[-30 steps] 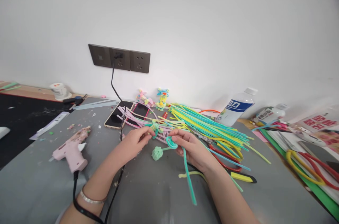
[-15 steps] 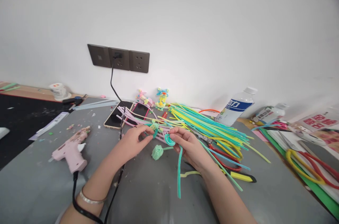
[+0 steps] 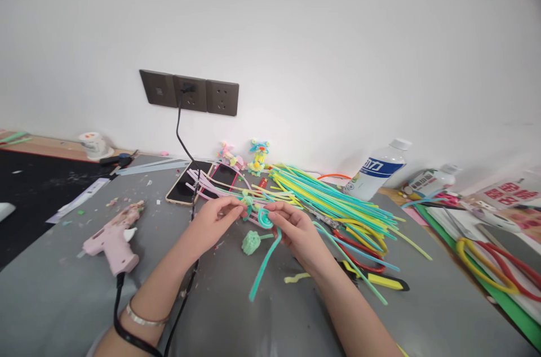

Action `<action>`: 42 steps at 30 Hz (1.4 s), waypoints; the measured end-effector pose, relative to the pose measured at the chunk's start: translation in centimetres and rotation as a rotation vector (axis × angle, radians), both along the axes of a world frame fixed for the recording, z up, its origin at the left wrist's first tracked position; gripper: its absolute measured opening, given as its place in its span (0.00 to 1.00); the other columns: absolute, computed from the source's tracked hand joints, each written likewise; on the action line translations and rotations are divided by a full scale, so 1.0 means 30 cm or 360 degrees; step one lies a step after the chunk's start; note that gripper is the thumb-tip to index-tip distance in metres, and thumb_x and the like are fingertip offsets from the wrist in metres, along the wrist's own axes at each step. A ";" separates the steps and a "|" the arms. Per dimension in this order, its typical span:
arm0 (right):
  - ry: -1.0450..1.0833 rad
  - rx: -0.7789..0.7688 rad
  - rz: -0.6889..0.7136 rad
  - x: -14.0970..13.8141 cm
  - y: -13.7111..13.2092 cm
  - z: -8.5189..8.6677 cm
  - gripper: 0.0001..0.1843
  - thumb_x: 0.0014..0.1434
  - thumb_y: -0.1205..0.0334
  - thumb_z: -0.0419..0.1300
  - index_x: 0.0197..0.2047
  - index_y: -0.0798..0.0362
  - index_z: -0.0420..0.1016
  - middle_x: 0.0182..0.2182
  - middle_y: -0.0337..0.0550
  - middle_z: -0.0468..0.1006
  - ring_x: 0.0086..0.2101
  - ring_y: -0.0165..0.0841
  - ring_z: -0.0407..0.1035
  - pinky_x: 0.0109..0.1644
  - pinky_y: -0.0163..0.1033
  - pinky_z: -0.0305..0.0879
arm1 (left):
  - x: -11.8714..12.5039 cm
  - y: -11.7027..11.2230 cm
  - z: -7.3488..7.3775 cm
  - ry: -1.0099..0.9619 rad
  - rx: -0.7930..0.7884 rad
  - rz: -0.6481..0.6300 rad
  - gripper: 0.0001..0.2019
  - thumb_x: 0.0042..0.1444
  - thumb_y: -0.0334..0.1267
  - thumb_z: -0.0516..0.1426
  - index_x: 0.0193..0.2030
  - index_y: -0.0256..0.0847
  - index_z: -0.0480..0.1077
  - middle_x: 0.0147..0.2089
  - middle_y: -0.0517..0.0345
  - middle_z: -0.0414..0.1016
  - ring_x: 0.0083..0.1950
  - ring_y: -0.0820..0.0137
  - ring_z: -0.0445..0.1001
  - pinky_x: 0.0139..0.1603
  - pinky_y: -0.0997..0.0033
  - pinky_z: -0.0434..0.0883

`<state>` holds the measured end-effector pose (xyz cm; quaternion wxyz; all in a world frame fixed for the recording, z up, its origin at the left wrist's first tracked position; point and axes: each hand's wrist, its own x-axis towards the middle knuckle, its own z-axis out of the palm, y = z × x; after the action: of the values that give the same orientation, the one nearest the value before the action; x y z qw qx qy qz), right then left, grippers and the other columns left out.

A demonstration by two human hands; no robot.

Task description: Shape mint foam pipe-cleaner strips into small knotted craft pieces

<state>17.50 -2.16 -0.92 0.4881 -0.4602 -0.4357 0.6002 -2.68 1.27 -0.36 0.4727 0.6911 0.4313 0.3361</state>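
Note:
My left hand (image 3: 215, 221) pinches a small green and yellow pipe-cleaner piece (image 3: 247, 200) above the grey table (image 3: 51, 289). Close beside it, my right hand (image 3: 296, 227) is closed on a teal pipe cleaner (image 3: 264, 258). The pipe cleaner's upper end is wound into a coil (image 3: 265, 218) at my fingertips. Its free tail hangs down to the left over the table. A light green fuzzy ball (image 3: 251, 242) lies just below both hands.
A heap of yellow, teal and pink pipe cleaners (image 3: 329, 202) lies behind the hands. A pink glue gun (image 3: 114, 237) rests at left, its black cord (image 3: 181, 132) plugged into the wall socket. Two phones (image 3: 190, 181), small pipe-cleaner figures (image 3: 258, 156), a water bottle (image 3: 376, 170) and red scissors (image 3: 359, 255) are nearby.
The teal pipe cleaner's tail has swung from pointing down-right to down-left as my right hand turned the coil. Both hands have drawn slightly closer together.

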 end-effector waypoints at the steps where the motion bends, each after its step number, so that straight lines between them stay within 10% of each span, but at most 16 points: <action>1: 0.0014 0.0013 -0.0008 -0.003 -0.001 0.001 0.21 0.47 0.46 0.72 0.38 0.52 0.77 0.23 0.34 0.70 0.20 0.24 0.57 0.21 0.31 0.52 | 0.002 -0.002 0.005 0.0014 0.0001 -0.0011 0.14 0.62 0.45 0.53 0.39 0.37 0.74 0.40 0.52 0.80 0.43 0.63 0.76 0.43 0.67 0.71; 42: -0.0105 0.0164 0.0098 -0.041 -0.057 0.021 0.20 0.57 0.46 0.65 0.29 0.54 0.66 0.19 0.32 0.70 0.14 0.20 0.62 0.17 0.25 0.55 | -0.001 -0.031 0.037 -0.0124 -0.0121 -0.0121 0.13 0.57 0.46 0.60 0.29 0.38 0.73 0.28 0.63 0.66 0.31 0.72 0.61 0.33 0.72 0.58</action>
<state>16.27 -3.87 -0.30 0.4778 -0.4402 -0.4959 0.5762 -2.71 0.35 0.76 0.5274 0.6749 0.3984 0.3281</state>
